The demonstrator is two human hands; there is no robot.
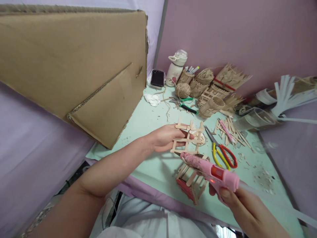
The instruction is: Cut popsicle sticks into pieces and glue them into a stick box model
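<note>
A small lattice of wooden craft sticks is held up over the table in my left hand, whose fingers are closed around its left side. My right hand grips a pink glue gun with a small red light on its side. The gun's nozzle points left, close to the lower edge of the lattice; whether it touches cannot be made out. Partly hidden beneath the gun, a craft-stick structure with a reddish panel stands near the table's front edge.
Scissors with red and yellow handles lie right of the lattice, near loose craft sticks. Pliers, twine, a bottle and stick-built containers line the back. Cardboard stands left; glue sticks rise at right.
</note>
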